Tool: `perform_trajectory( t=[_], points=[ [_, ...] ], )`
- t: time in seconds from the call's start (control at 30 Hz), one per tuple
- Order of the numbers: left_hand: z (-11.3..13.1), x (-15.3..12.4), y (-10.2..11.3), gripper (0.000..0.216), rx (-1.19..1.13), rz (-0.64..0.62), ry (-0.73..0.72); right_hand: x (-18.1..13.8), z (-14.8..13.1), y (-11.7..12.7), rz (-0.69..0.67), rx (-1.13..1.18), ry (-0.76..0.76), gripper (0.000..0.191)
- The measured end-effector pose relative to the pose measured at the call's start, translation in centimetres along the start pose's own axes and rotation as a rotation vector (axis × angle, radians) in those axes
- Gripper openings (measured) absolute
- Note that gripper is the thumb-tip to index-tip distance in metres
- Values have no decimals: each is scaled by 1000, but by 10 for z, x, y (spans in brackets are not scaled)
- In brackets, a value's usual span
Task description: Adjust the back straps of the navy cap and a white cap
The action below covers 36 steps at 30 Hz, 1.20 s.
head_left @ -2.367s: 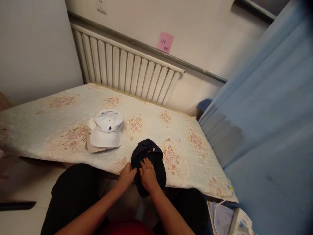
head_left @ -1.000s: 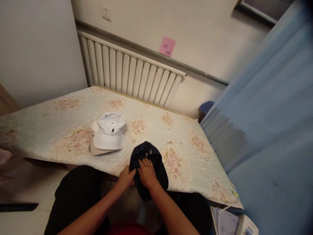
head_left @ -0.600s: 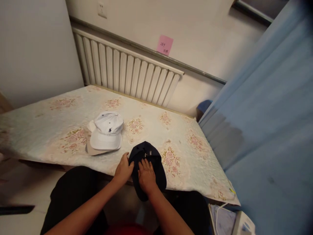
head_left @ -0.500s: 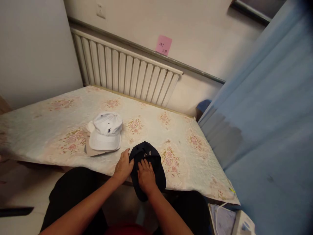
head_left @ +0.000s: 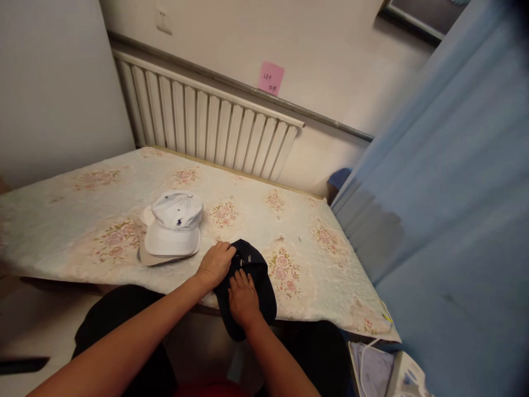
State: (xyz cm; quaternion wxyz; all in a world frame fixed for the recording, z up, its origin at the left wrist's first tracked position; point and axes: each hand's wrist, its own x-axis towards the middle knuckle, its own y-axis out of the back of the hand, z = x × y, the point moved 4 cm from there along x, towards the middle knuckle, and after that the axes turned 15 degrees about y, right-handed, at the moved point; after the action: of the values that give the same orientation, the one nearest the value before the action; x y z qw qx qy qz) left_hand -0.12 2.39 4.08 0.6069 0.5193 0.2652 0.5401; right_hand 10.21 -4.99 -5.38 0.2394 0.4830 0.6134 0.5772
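On the floral-clothed table [head_left: 314, 264], near edge, my left hand [head_left: 217, 264] grips and my right hand [head_left: 242, 298] presses open-palmed on a dark navy fabric cap [head_left: 258, 275]. It lies lengthwise away from me, its near end overhanging. A white cotton cap [head_left: 173, 223] sits clear, left.

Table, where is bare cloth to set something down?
Free: the far strip between the white cap and the radiator; the right stretch between the dark cap and the blue curtain. Crowded: the near edge, where left hand and right hand lie on that cap.

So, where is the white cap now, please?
In the head view the white cap lies left of centre on the tablecloth, atop a beige cap, beside the dark cap.
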Motion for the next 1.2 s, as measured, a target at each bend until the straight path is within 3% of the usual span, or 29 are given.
perform_trajectory(
  t=[0.3,0.47,0.6,0.77,0.9,0.97,1.1,1.2],
  points=[
    [-23,-3,15,19,33,25,99,1,4,7,-5,6,-3,43],
    [-34,-19,29,22,39,6,258,-1,19,28,-52,-69,3,41],
    [-34,-36,35,22,-18,-4,350,2,34,50,-24,-79,112,43],
    [-33,-53,30,21,-174,-31,398,10,45,73,11,-100,239,52],
    [-38,-64,11,22,-371,-105,485,18,44,81,72,-45,253,50],
    [-40,-71,-1,23,-432,-138,514,22,44,79,120,133,191,43],
    [-39,-85,-15,17,-413,-80,454,19,52,60,306,645,-205,24],
    [-36,-91,-15,15,-378,-19,391,8,47,43,366,788,-345,21]
  ],
)
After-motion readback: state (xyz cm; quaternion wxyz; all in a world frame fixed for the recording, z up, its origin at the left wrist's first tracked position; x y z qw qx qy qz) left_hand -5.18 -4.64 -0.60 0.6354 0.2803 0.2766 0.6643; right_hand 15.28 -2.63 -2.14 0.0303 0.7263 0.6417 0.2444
